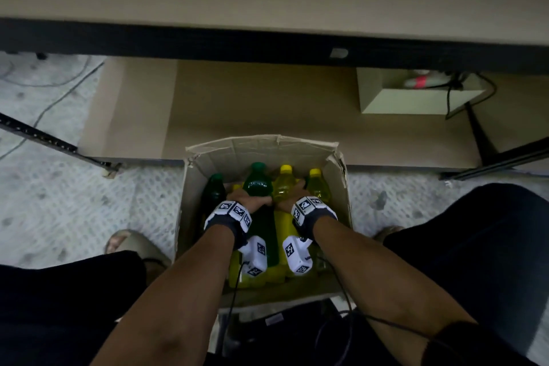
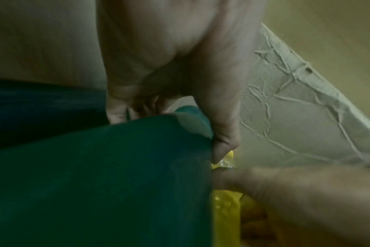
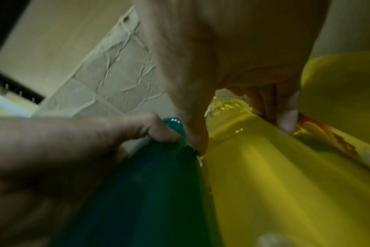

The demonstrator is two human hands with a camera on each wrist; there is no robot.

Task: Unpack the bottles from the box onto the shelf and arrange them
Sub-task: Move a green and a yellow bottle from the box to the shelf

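i've got both hands down in the box (image 1: 341, 184) at 6 o'clock. left hand (image 1: 248, 200) is wrapped round the green bottle (image 1: 258, 184), right hand (image 1: 289, 196) round the yellow bottle (image 1: 284, 184) beside it at 3 o'clock. gripping at the shoulders prob so both lift straight up past the neighbours. shelf (image 1: 267, 104) waits at 12 o'clock, w/ no bottles visible on it yet.

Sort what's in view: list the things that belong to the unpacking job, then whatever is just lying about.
Part of the job:
- cardboard box
- green bottle, gripped by the left hand
- yellow bottle, gripped by the right hand
- the other bottles in the box
- shelf

Just lying about:
- small pale box
- cables on the floor
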